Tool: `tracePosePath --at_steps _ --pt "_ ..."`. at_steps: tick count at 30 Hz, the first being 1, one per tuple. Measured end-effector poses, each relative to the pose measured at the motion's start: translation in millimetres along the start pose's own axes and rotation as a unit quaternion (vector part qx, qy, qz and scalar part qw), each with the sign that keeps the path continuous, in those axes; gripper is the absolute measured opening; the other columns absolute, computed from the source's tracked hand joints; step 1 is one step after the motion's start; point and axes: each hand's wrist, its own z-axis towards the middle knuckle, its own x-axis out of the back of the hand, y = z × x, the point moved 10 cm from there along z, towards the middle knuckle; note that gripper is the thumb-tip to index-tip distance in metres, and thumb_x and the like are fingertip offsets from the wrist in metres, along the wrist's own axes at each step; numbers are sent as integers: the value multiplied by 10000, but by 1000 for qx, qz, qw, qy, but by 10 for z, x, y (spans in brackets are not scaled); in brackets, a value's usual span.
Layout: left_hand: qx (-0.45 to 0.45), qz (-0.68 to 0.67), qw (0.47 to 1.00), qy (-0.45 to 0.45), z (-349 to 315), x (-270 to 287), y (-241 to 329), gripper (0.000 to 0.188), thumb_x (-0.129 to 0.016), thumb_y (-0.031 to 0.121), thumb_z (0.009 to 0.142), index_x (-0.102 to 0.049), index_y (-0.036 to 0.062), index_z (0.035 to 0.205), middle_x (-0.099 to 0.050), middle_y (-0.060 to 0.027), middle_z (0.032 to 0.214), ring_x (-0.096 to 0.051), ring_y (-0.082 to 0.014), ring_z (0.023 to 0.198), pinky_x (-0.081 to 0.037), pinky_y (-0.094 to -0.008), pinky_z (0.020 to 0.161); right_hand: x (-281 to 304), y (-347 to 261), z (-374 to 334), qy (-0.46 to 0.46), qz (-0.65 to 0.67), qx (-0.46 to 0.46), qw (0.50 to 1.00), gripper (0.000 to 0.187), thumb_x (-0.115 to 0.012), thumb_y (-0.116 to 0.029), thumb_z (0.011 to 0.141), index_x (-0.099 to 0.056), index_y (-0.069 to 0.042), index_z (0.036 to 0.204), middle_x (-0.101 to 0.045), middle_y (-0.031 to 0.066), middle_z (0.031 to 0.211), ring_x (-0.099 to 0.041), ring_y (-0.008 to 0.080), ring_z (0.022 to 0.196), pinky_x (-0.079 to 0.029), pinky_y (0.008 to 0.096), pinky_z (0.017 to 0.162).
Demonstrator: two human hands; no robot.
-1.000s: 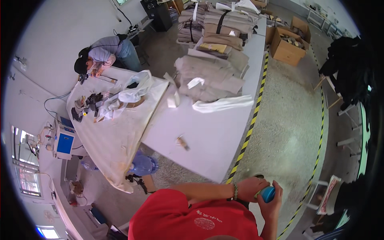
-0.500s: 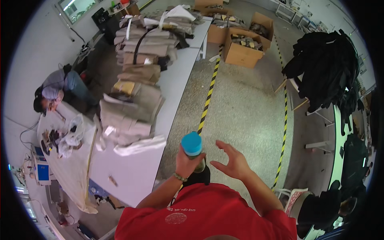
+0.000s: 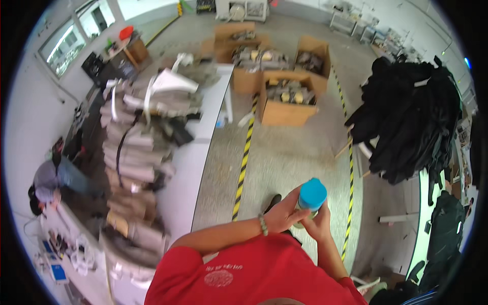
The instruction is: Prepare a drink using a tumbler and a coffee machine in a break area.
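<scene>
A bottle with a round bright blue lid [image 3: 312, 193] stands between my two hands, in front of my red shirt. My left hand [image 3: 284, 213], with a beaded bracelet at the wrist, is closed around the bottle's left side below the lid. My right hand [image 3: 319, 221] wraps the bottle from the right, its fingers against the body. Most of the bottle's body is hidden by the hands; a small pale part shows beneath the lid.
A long white table [image 3: 195, 152] on the left bears stacked grey and tan garments [image 3: 137, 147]. Open cardboard boxes [image 3: 287, 114] stand ahead. Black garments [image 3: 406, 122] are heaped at right. Striped floor tape [image 3: 244, 157] borders the aisle. Another person [image 3: 56, 178] bends at far left.
The bottle has moved to the right in my left hand. My right hand has come in and closed on it. The view has tilted up, showing more of the room ahead.
</scene>
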Motion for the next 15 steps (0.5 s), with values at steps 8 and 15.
tracePosePath --at_steps 8,15 --pt "-193 465 864 -14 1977 2052 155 946 -768 494 915 -321 10 1595 -396 -238 1615 -396 -376 1515 -345 -474 1241 -572 196 3207 -248 -189 68 948 787 -903 -366 765 -550 -57 1397 -693 208 1259 -690 392 1136 -555 450 964" --pt "-173 607 769 -102 3042 3325 -284 740 -801 373 828 -542 10 1419 -587 -169 1368 -638 -320 1185 -524 -431 1045 -1840 -136 5212 -579 -188 108 786 725 -865 -381 772 -577 -84 1367 -713 185 1220 -683 399 1121 -548 459 953"
